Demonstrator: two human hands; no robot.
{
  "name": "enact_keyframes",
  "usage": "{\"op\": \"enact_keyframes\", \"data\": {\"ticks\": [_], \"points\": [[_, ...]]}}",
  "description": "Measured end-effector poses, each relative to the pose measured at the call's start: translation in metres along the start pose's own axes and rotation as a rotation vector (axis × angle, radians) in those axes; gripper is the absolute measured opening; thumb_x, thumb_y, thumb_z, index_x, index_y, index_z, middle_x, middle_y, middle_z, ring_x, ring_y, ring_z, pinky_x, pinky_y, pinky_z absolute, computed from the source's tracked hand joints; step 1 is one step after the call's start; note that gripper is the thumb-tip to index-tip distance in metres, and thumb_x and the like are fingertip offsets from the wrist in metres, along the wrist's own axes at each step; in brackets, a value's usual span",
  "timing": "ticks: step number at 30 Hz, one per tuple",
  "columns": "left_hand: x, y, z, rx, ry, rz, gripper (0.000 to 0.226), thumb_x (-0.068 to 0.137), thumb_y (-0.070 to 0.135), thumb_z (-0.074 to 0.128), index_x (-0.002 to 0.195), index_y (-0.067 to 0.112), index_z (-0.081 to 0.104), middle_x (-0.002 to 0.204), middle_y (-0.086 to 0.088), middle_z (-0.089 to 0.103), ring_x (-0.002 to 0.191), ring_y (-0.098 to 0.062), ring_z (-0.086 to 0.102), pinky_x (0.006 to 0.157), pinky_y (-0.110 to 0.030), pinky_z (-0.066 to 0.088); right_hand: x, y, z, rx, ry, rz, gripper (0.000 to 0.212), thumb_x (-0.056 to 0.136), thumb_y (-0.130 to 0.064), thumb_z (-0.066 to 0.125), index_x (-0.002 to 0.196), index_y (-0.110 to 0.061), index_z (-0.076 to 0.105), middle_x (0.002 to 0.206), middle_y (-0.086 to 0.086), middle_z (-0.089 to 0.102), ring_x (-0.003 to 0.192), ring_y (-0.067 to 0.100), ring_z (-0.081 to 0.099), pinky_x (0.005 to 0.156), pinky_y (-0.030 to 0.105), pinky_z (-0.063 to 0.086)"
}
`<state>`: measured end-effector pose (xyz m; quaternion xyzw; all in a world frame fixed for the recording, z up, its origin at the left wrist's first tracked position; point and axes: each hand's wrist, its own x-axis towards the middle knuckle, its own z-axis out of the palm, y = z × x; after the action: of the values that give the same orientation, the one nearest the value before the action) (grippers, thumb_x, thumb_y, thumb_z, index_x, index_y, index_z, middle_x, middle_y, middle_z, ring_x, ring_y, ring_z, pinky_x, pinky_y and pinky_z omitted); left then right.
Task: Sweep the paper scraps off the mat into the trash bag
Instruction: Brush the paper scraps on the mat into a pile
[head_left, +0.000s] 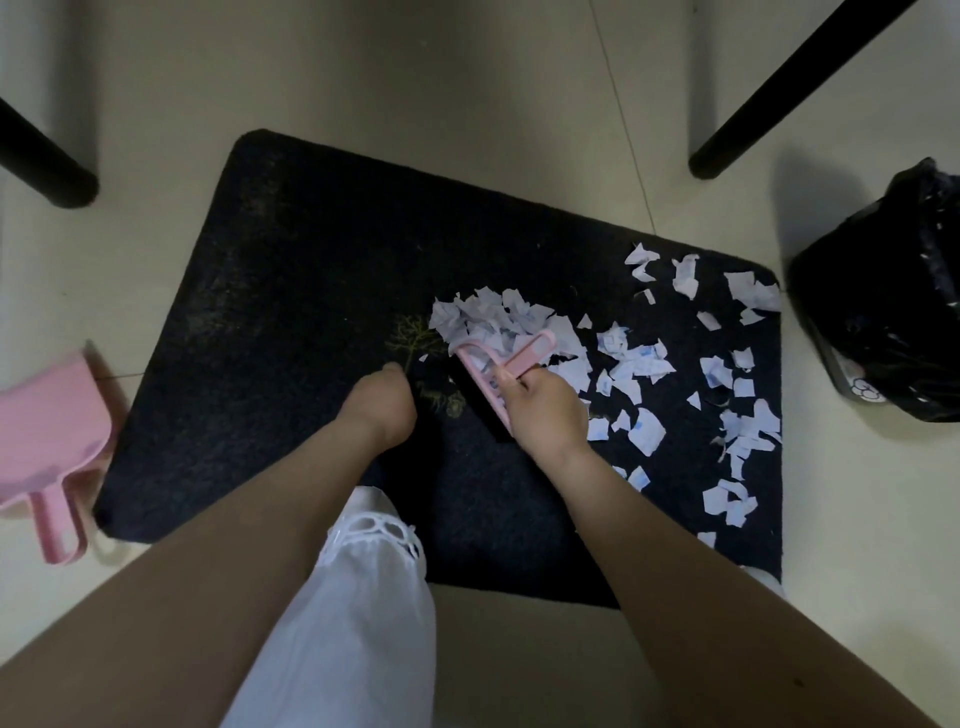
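Observation:
A dark mat (291, 291) lies on the pale tiled floor. White paper scraps (498, 317) are heaped near its middle, and several more are scattered over its right half. My right hand (545, 410) grips a pink hand brush (498, 364) whose black bristles rest on the mat just left of the heap. My left hand (379, 405) presses down on the mat beside the brush, fingers curled under, holding nothing. The black trash bag (883, 312) stands on the floor just off the mat's right edge.
A pink dustpan (47, 447) lies on the floor left of the mat. Black furniture legs stand at the upper left (47, 161) and upper right (769, 98). A white garment (358, 613) hangs between my arms.

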<state>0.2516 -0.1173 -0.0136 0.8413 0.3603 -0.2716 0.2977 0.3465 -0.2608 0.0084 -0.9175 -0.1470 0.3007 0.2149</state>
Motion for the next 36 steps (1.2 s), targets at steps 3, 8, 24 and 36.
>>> {"op": "enact_keyframes", "data": {"ticks": [3,8,24,36], "points": [[-0.001,0.0,-0.001,-0.006,-0.005,0.002,0.029,0.093,0.0,0.04,0.121,-0.009,0.042,0.12,-0.027,0.056,0.109,-0.035,0.057,0.077,-0.03,0.042,-0.005,-0.003,-0.009,0.136,0.026,-0.001,0.041,0.097,-0.045,0.045,0.071,-0.015,0.056,0.06,-0.003,0.051,0.06,0.018,0.049,0.061,0.031,0.037],[-0.001,-0.001,-0.006,-0.028,-0.002,-0.002,0.029,0.093,0.002,0.04,0.121,-0.007,0.043,0.12,-0.026,0.057,0.109,-0.036,0.057,0.08,-0.033,0.044,-0.011,-0.025,-0.007,0.302,0.056,0.007,0.045,0.096,-0.043,0.047,0.059,-0.018,0.043,0.055,-0.004,0.043,0.053,0.015,0.039,0.056,0.03,0.034],[-0.004,-0.026,-0.015,-0.131,0.018,-0.095,0.043,0.091,-0.001,0.041,0.134,-0.004,0.037,0.125,-0.025,0.053,0.115,-0.036,0.054,0.087,-0.036,0.046,-0.004,-0.042,0.026,0.181,0.167,0.002,0.047,0.098,-0.032,0.047,0.057,-0.009,0.048,0.057,0.004,0.054,0.05,0.018,0.044,0.049,0.028,0.032],[-0.002,-0.024,-0.02,-0.168,-0.01,-0.029,0.05,0.092,0.002,0.043,0.14,0.002,0.03,0.129,-0.023,0.051,0.117,-0.034,0.052,0.094,-0.036,0.045,0.029,-0.09,0.037,0.528,0.086,0.075,0.034,0.096,-0.03,0.05,0.071,-0.016,0.067,0.071,0.003,0.071,0.071,0.022,0.07,0.072,0.04,0.059]]}}
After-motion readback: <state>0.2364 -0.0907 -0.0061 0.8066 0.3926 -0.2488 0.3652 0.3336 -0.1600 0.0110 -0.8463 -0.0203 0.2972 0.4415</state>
